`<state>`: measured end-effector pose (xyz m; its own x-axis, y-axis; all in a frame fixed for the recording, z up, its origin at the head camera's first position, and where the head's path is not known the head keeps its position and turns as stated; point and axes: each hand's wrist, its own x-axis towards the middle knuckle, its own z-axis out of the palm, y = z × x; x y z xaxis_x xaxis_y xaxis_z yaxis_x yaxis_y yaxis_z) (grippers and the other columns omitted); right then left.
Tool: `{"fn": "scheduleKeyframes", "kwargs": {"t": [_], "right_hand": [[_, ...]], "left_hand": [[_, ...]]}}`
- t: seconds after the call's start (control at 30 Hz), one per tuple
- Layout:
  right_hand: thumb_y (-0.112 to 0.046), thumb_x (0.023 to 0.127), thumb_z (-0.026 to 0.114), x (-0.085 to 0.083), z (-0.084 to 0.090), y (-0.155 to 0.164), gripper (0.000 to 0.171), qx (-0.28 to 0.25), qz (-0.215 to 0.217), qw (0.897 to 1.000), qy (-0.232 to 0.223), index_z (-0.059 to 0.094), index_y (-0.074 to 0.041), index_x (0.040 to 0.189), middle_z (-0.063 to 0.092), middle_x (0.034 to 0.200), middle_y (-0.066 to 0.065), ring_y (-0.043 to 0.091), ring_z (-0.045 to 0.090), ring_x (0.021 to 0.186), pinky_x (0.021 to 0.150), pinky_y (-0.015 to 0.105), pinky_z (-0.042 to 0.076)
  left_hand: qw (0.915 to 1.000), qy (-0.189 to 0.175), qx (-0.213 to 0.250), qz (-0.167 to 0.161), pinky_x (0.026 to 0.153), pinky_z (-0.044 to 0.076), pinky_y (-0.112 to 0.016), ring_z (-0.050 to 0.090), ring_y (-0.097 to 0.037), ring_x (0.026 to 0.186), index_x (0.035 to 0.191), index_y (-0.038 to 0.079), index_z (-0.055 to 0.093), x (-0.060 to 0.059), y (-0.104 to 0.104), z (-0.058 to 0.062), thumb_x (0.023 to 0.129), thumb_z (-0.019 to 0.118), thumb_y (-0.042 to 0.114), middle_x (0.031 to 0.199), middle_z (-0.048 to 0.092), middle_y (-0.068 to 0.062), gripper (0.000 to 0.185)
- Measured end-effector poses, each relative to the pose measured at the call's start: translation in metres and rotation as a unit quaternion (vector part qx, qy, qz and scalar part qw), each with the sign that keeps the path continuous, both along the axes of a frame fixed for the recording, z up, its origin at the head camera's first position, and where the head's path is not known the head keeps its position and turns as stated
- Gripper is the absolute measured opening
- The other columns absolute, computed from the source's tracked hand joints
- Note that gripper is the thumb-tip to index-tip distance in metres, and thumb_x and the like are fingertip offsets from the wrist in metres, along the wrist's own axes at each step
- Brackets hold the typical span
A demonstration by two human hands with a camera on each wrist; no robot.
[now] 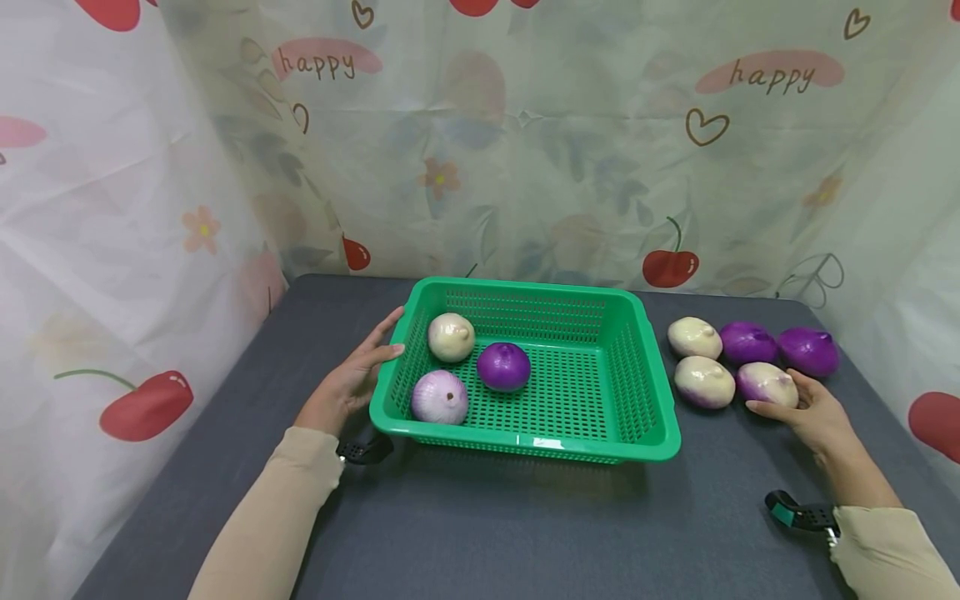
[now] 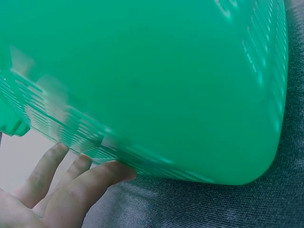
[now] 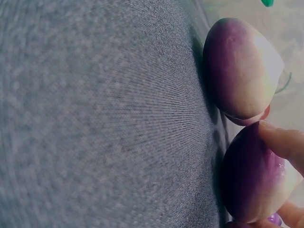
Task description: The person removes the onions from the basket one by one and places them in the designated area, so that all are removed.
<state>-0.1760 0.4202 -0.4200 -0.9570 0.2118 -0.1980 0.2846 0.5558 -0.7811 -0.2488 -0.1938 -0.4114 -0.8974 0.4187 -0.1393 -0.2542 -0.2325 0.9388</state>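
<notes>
Two hands are working at opposite sides of a green basket (image 1: 637, 367). Fingers (image 2: 99, 178) of the left hand (image 1: 352, 379) are lying nearly straight and loosely together, pressing against the basket's left wall. Fingers (image 3: 285, 142) of the right hand (image 1: 813, 412) are curling around a pale purple-and-cream onion (image 1: 767, 384) lying on the grey table (image 1: 480, 533), to the right of the basket. Four more onions are lying close around it: a cream one (image 1: 703, 382) just beside it and three behind. Inside the basket, a cream onion (image 1: 451, 337), a deep purple onion (image 1: 503, 367) and a lilac onion (image 1: 439, 397) are sitting toward the left. Behind, a cherry-print curtain (image 1: 525, 150) is hanging.
</notes>
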Motion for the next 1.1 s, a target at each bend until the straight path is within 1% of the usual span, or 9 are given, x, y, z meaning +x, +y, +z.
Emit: {"fn": "scheduleKeyframes", "kwargs": {"t": [0.4,0.57,0.67,0.73,0.83,0.97,1.03,1.07,1.1], "right_hand": [[-0.037,0.090,0.068,0.001,0.002,0.002,0.104,0.004,0.000,1.000,-0.003,-0.006,0.004,0.152,0.003,0.151,0.040,0.056,0.009,0.139,0.108,0.067,0.015],[-0.037,0.091,0.066,0.002,0.003,0.005,0.103,-0.018,-0.004,1.000,-0.003,-0.006,0.002,0.152,0.002,0.152,0.039,0.056,0.006,0.139,0.109,0.068,0.012],[-0.037,0.092,0.064,0.003,0.009,0.008,0.100,-0.037,-0.006,0.999,0.001,-0.007,0.000,0.152,0.001,0.153,0.036,0.055,0.001,0.140,0.108,0.070,0.008],[-0.037,0.093,0.064,0.003,0.017,0.008,0.099,-0.049,-0.006,0.999,0.008,-0.007,-0.002,0.153,-0.002,0.154,0.033,0.053,0.000,0.141,0.108,0.070,0.006],[-0.036,0.094,0.062,0.002,0.036,0.005,0.097,-0.055,0.010,0.998,0.028,-0.007,-0.008,0.155,-0.007,0.157,0.027,0.049,-0.002,0.143,0.111,0.066,0.005],[-0.034,0.095,0.060,-0.002,0.067,-0.012,0.089,-0.040,0.039,0.996,0.067,-0.003,-0.022,0.156,-0.001,0.162,0.014,0.040,0.004,0.146,0.117,0.051,0.013],[-0.034,0.096,0.059,-0.004,0.084,-0.024,0.084,-0.031,0.053,0.995,0.083,0.000,-0.031,0.156,0.003,0.163,0.005,0.035,0.008,0.148,0.118,0.045,0.016],[-0.034,0.096,0.059,-0.005,0.092,-0.032,0.083,-0.027,0.060,0.994,0.089,0.001,-0.034,0.155,0.006,0.163,0.000,0.031,0.010,0.148,0.118,0.039,0.020],[-0.033,0.096,0.059,-0.006,0.100,-0.040,0.081,-0.027,0.069,0.993,0.095,0.003,-0.037,0.155,0.008,0.163,-0.003,0.029,0.011,0.149,0.118,0.036,0.022]], "left_hand": [[1.0000,0.004,0.001,-0.002,0.086,0.053,-0.040,0.029,-0.043,0.138,0.155,0.038,0.014,-0.001,0.002,-0.001,0.102,0.043,0.007,0.157,0.016,-0.014,0.068],[1.0000,0.005,0.001,-0.004,0.086,0.052,-0.041,0.030,-0.043,0.138,0.155,0.038,0.013,-0.001,0.003,-0.001,0.102,0.043,0.007,0.157,0.016,-0.015,0.068],[1.0000,0.007,0.000,-0.006,0.086,0.052,-0.041,0.030,-0.043,0.138,0.155,0.039,0.013,-0.002,0.003,-0.001,0.102,0.043,0.008,0.156,0.016,-0.015,0.068],[0.9999,0.009,-0.002,-0.007,0.086,0.052,-0.041,0.033,-0.042,0.136,0.155,0.039,0.013,-0.002,0.003,-0.001,0.102,0.044,0.008,0.156,0.016,-0.016,0.068],[0.9999,0.011,-0.006,-0.005,0.086,0.052,-0.040,0.039,-0.038,0.132,0.155,0.038,0.013,-0.002,0.002,-0.001,0.102,0.044,0.009,0.156,0.017,-0.015,0.068],[0.9998,0.014,-0.012,-0.005,0.086,0.052,-0.039,0.044,-0.031,0.126,0.155,0.038,0.012,-0.002,0.001,-0.001,0.102,0.045,0.009,0.156,0.017,-0.014,0.069],[0.9998,0.014,-0.011,-0.005,0.085,0.052,-0.039,0.045,-0.031,0.125,0.155,0.037,0.012,-0.001,0.000,-0.001,0.101,0.045,0.010,0.155,0.017,-0.014,0.069],[0.9998,0.014,-0.010,-0.005,0.086,0.052,-0.039,0.044,-0.032,0.126,0.155,0.037,0.012,-0.001,0.000,-0.001,0.101,0.045,0.010,0.155,0.017,-0.014,0.069],[0.9999,0.013,-0.009,-0.006,0.086,0.052,-0.039,0.043,-0.032,0.127,0.155,0.037,0.012,-0.001,0.000,-0.001,0.101,0.045,0.010,0.156,0.016,-0.014,0.069]]}}
